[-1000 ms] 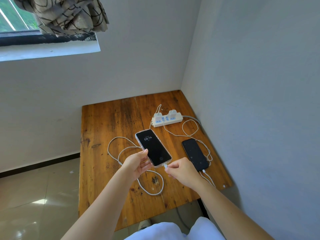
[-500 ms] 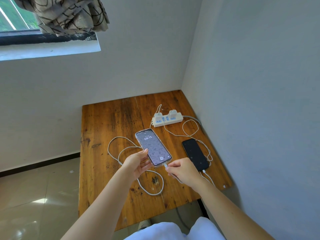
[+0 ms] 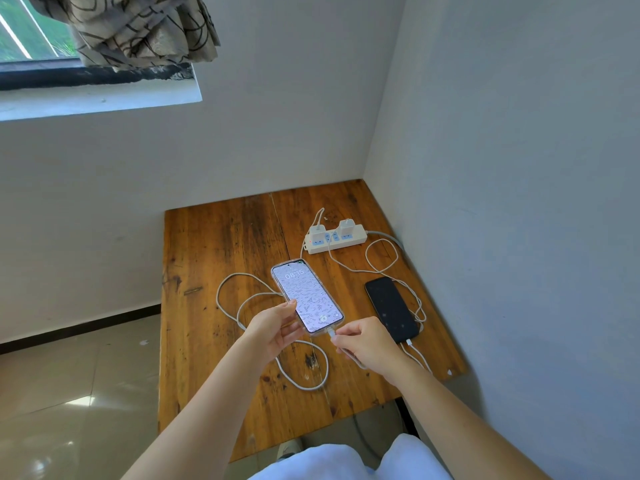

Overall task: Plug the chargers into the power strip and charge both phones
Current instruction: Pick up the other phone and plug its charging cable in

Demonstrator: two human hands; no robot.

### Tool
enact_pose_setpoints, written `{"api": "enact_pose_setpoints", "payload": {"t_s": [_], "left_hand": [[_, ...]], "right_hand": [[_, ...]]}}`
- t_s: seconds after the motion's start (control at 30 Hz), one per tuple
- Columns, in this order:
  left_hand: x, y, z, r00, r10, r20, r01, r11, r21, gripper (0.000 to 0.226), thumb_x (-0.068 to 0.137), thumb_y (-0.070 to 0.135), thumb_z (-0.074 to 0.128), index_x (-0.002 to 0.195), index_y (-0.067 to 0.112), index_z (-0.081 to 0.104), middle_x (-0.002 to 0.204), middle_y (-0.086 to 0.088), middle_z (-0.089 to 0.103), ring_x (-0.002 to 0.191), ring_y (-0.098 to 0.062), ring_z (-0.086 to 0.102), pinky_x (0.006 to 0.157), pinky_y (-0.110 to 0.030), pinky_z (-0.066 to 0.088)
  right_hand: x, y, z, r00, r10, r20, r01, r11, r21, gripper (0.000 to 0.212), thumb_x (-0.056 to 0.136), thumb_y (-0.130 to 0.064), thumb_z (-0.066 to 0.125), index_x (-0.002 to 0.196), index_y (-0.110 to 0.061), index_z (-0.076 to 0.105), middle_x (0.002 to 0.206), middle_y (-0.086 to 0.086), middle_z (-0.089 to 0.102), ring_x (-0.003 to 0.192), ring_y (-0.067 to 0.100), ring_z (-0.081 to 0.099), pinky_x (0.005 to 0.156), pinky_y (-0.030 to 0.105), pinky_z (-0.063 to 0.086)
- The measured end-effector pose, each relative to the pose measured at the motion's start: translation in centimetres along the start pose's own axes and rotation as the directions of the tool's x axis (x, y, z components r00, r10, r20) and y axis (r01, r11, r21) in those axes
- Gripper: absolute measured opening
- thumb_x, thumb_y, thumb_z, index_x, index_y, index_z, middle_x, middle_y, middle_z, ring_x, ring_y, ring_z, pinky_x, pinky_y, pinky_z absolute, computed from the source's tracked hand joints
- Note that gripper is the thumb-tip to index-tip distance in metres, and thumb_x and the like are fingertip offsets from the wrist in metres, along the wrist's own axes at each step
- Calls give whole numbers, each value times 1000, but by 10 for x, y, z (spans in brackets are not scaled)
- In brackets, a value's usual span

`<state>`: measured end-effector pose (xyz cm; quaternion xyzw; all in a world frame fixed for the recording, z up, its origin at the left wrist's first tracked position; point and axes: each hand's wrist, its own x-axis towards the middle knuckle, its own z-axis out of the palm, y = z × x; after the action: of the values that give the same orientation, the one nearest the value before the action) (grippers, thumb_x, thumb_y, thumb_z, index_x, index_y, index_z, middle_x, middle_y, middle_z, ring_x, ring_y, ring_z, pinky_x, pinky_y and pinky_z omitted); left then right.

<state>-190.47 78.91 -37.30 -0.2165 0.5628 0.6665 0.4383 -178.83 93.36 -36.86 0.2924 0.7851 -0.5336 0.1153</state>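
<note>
My left hand [image 3: 275,329] holds a phone in a clear case [image 3: 306,294] above the wooden table [image 3: 221,244]; its screen is lit with a pale wallpaper. My right hand [image 3: 369,344] pinches the white cable plug [image 3: 331,332], which sits in the phone's bottom port. That cable [image 3: 242,299] loops over the table. A second phone [image 3: 391,308] lies dark to the right, its own cable plugged in at the near end. The white power strip [image 3: 337,242] at the back carries two white chargers [image 3: 346,226].
The table stands in a corner, with a wall [image 3: 519,202] along its right edge and another behind. A tiled floor [image 3: 69,393] lies to the left. A window with a curtain [image 3: 138,29] is high on the left. My white clothing [image 3: 329,462] shows at the bottom.
The held phone's screen went from dark to a bright wallpaper. My right hand stayed at the bottom port with the cable plug. The hands barely moved.
</note>
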Motion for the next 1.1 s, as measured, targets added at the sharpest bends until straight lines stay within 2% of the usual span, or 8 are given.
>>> {"api": "enact_pose_setpoints", "payload": {"t_s": [0.37,0.63,0.8,0.93,1.1], "left_hand": [[2,2,-1,1000,-2,10,2,1000,1,20,95,13,55,112,6,61,97,-16,72,74,-23,71,47,-25,57],[7,1,-4,1000,-10,12,10,1000,3,20,94,14,57,112,6,62,103,-18,72,79,-26,71,50,-27,59],[12,0,-6,1000,-27,-10,27,1000,2,22,94,14,57,114,6,61,99,-16,73,74,-25,73,47,-26,57],[17,0,-8,999,-40,-6,40,999,-9,25,94,14,57,118,6,60,102,-17,73,77,-25,73,48,-26,58],[22,2,-10,999,-50,0,50,999,-5,26,94,14,56,118,5,60,98,-17,73,67,-22,73,45,-25,55]], "right_hand": [[0,-3,0,1000,16,-2,-16,1000,26,9,87,-24,66,87,-19,74,80,-3,70,77,13,67,59,16,48],[3,-3,3,1000,17,-1,-17,1000,13,11,87,-23,65,82,-19,74,76,-1,70,72,13,66,58,17,47],[7,-3,6,999,35,5,-35,999,-8,10,87,-22,65,83,-17,73,73,-3,69,68,9,65,54,13,45],[11,-3,8,999,44,8,-44,999,-10,11,87,-20,65,84,-14,74,75,-1,70,71,10,65,57,16,47],[15,-4,11,998,54,19,-54,999,-5,13,87,-19,64,82,-13,74,73,-2,68,67,7,63,56,14,45]]}}
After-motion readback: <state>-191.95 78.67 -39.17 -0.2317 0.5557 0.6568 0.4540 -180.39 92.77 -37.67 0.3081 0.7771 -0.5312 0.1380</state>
